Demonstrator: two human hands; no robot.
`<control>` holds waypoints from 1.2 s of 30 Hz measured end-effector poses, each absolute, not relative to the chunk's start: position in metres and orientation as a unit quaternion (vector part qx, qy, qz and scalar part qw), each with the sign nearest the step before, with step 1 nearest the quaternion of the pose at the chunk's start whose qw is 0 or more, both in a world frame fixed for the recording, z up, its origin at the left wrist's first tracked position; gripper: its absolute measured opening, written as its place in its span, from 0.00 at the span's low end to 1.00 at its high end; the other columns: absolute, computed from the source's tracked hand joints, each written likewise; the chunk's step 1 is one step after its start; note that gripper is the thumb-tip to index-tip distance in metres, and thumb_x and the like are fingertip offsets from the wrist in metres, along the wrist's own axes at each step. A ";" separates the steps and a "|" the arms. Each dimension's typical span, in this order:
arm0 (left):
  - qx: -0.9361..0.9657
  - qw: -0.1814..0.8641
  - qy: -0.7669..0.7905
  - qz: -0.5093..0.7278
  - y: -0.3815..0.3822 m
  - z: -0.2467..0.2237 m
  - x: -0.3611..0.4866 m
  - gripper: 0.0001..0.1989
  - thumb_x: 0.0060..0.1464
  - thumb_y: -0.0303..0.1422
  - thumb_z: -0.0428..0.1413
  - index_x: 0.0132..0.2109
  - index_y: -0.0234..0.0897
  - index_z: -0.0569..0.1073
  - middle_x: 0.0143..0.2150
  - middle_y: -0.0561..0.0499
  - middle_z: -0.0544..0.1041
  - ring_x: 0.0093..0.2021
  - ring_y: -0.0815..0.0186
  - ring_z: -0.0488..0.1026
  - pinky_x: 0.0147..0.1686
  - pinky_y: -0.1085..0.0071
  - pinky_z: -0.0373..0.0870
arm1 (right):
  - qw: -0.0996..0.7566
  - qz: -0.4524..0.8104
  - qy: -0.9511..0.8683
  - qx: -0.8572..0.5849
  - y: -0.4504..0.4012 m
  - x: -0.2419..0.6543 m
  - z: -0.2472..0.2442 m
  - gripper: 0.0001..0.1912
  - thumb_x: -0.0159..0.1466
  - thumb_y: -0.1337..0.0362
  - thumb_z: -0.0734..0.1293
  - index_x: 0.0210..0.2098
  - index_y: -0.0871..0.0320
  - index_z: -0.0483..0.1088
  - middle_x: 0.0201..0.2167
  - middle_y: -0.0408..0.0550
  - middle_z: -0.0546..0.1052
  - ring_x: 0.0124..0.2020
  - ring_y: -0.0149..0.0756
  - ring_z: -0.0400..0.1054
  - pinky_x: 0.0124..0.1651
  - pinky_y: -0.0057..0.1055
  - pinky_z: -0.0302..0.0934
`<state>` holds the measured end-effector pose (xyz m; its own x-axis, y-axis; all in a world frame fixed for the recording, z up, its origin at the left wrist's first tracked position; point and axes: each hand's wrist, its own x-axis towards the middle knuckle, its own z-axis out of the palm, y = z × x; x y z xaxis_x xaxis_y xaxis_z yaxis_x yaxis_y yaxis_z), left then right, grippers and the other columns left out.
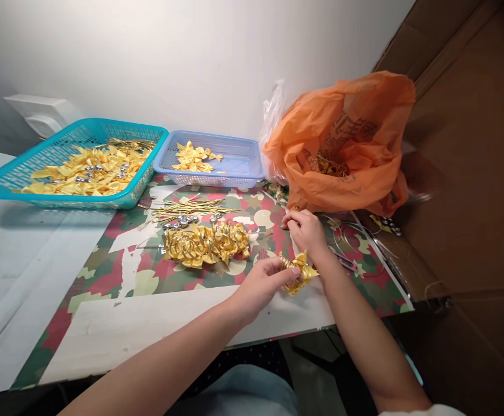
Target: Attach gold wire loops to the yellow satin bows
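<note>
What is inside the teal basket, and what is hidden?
The teal basket holds yellow ribbon pieces, small silvery balls and thin gold strips; the floor beneath them is covered; anything buried cannot be seen.

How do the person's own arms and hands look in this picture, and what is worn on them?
The left grip and right grip are ungloved human hands. The left forearm and right forearm are slender and uncovered, without visible markings. A white fabric sleeve edges the right arm; any left sleeve is out of view.
</note>
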<state>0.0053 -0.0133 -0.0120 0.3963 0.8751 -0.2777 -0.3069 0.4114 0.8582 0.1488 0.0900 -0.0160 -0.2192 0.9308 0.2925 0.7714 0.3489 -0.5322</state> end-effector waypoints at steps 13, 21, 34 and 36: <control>0.370 0.745 0.388 0.397 -0.014 -0.014 0.005 0.14 0.45 0.42 0.65 0.29 0.34 0.77 0.27 0.52 0.75 0.29 0.70 0.65 0.31 0.72 0.59 | 0.346 0.187 -0.758 -0.520 0.094 0.153 -0.022 0.13 0.55 0.73 0.60 0.32 0.56 0.74 0.30 0.45 0.80 0.37 0.37 0.73 0.44 0.33 0.65; 0.374 0.742 0.393 0.394 -0.014 -0.013 0.004 0.14 0.45 0.42 0.64 0.29 0.34 0.78 0.28 0.52 0.75 0.29 0.69 0.65 0.32 0.72 0.59 | 0.283 0.188 -0.797 -0.499 0.092 0.153 -0.017 0.14 0.59 0.73 0.58 0.31 0.55 0.75 0.30 0.45 0.80 0.38 0.38 0.72 0.47 0.36 0.65; 0.367 0.743 0.401 0.391 -0.014 -0.011 0.004 0.14 0.44 0.42 0.64 0.29 0.34 0.77 0.27 0.52 0.75 0.29 0.69 0.65 0.32 0.71 0.59 | 0.347 0.208 -0.739 -0.538 0.100 0.166 -0.028 0.12 0.58 0.71 0.58 0.29 0.56 0.73 0.28 0.45 0.78 0.32 0.37 0.75 0.40 0.33 0.69; 0.366 0.744 0.399 0.392 -0.014 -0.010 0.004 0.14 0.44 0.42 0.64 0.28 0.34 0.77 0.27 0.52 0.74 0.29 0.69 0.64 0.32 0.71 0.59 | 0.325 0.204 -0.750 -0.539 0.099 0.165 -0.027 0.12 0.58 0.71 0.59 0.29 0.56 0.74 0.28 0.45 0.78 0.33 0.37 0.75 0.41 0.33 0.68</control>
<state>0.0043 -0.0138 -0.0096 0.3741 0.8752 -0.3067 -0.2919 0.4250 0.8569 0.1649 0.0988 -0.0266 -0.2074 0.9411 0.2669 0.6756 0.3351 -0.6567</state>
